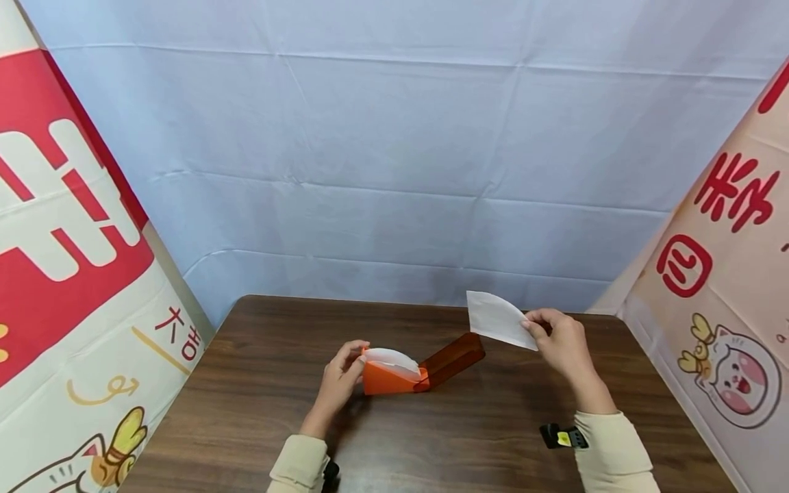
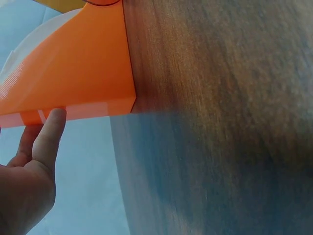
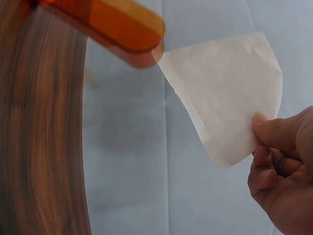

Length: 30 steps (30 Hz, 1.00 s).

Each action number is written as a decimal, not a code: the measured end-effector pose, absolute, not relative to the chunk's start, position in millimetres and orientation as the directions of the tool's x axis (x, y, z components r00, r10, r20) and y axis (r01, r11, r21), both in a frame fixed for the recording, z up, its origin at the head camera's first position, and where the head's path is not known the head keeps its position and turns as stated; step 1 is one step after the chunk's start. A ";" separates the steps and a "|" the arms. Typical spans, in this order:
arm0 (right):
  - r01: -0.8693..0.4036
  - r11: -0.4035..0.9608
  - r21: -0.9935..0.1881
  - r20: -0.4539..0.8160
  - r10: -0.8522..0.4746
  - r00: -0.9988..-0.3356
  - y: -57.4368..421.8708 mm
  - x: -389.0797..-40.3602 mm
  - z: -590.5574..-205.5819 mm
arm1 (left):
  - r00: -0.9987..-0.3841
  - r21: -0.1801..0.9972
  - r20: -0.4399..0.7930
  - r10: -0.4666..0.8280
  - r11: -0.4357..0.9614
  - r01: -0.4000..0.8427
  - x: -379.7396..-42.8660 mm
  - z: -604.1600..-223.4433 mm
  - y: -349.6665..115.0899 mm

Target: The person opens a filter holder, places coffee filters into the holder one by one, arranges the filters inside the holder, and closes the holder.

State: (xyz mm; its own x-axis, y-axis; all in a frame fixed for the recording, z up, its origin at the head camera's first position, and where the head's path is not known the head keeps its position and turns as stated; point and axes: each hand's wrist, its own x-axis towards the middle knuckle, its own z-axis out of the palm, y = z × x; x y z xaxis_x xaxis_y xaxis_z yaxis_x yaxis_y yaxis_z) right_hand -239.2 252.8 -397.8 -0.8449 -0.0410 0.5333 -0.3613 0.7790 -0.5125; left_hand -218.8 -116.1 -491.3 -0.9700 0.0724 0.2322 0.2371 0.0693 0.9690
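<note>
An orange filter holder [image 1: 390, 378] stands on the table with white coffee filters [image 1: 392, 359] showing over its sloped top. Its translucent amber lid [image 1: 455, 359] is swung open toward the right. My left hand [image 1: 342, 373] holds the holder at its left end; in the left wrist view fingertips [image 2: 55, 117] press against the end wall. Up in the air on the right, my right hand [image 1: 559, 339] pinches one white coffee filter [image 3: 220, 93] near its edge between thumb and fingers. The filter's crimped seam faces the lid in the right wrist view.
The dark wooden table [image 1: 444, 438] ends at a pale blue cloth backdrop [image 1: 382, 164]. Printed banners [image 1: 80, 226] hang at the left and right sides. A black strap with a yellow mark [image 1: 564, 437] sits at the right wrist.
</note>
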 end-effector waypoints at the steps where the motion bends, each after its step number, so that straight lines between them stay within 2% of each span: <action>1: -0.370 0.776 -0.511 0.540 -0.045 -0.840 249.9 -239.8 -397.4 | -0.970 0.970 0.230 0.073 0.067 0.235 -219.0 -491.0 -116.0; 8: -0.437 0.744 -0.505 0.571 -0.092 -0.816 224.2 -246.2 -396.1 | -0.971 0.972 0.223 0.082 0.054 0.228 -220.7 -488.8 -117.6; 16: -0.479 0.697 -0.534 0.553 -0.142 -0.821 195.3 -252.3 -397.4 | -0.970 0.970 0.230 0.085 0.059 0.235 -221.4 -487.3 -117.4; 30: -0.474 0.659 -0.584 0.514 -0.151 -0.844 175.3 -251.9 -407.2 | -0.968 0.969 0.239 0.078 0.051 0.243 -220.0 -491.5 -116.7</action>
